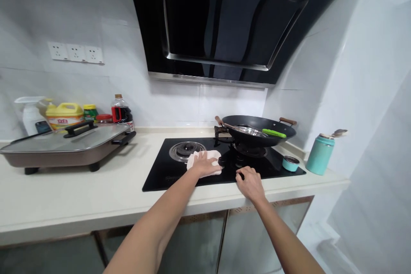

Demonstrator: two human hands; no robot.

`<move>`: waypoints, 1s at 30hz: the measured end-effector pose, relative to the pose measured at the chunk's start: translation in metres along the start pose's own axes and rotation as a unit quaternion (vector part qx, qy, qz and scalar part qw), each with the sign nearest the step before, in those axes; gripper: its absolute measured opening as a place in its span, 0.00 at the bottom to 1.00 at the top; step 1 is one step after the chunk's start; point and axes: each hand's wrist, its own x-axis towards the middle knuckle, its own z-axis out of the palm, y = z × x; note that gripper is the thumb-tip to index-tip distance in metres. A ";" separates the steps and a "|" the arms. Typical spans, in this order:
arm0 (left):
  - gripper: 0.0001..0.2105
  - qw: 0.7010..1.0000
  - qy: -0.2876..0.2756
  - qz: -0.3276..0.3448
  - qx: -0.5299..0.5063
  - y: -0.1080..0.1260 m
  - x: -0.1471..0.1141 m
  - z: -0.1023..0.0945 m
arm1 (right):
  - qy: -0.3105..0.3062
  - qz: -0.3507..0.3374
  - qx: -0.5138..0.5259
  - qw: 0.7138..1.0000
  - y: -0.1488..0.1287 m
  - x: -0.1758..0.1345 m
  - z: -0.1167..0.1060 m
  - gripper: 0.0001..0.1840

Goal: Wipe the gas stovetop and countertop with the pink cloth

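Note:
My left hand [203, 165] lies on a pale cloth [212, 155], pressing it against the black glass gas stove [170, 170]. The cloth sits just beside the left burner [187, 150] and close to the dark control knobs [222, 161]. Over the stove's front edge rests my right hand [250, 182], its fingers loosely bent and apart, with nothing visible in it. Behind that hand, on the right burner, stands a black wok [263, 137] with wooden handles. A metal strainer or ladle [248, 130] and a bright green-handled utensil [274, 132] lie in it.
A lidded electric pan [61, 154] occupies the counter at left, with a spray bottle [34, 115], a yellow jug [65, 115] and a dark sauce bottle [122, 111] behind. Right of the wok are a turquoise cup [290, 163] and turquoise jar [320, 155]. A range hood [224, 25] overhangs.

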 end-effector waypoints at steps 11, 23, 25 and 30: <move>0.45 0.999 0.016 0.050 0.012 0.023 -0.081 0.020 | -0.002 0.009 -0.029 1.000 0.003 0.000 0.002 0.14; 0.33 0.970 0.135 0.195 0.060 0.018 -0.132 0.052 | -0.011 0.002 -0.041 0.999 0.014 -0.001 0.009 0.18; 0.32 0.962 0.157 0.211 0.067 0.012 -0.139 0.056 | -0.015 0.006 -0.045 0.999 0.016 0.000 0.009 0.18; 0.31 0.961 0.190 0.187 0.070 -0.016 -0.169 0.051 | -0.030 0.013 -0.051 0.998 0.018 -0.001 0.008 0.19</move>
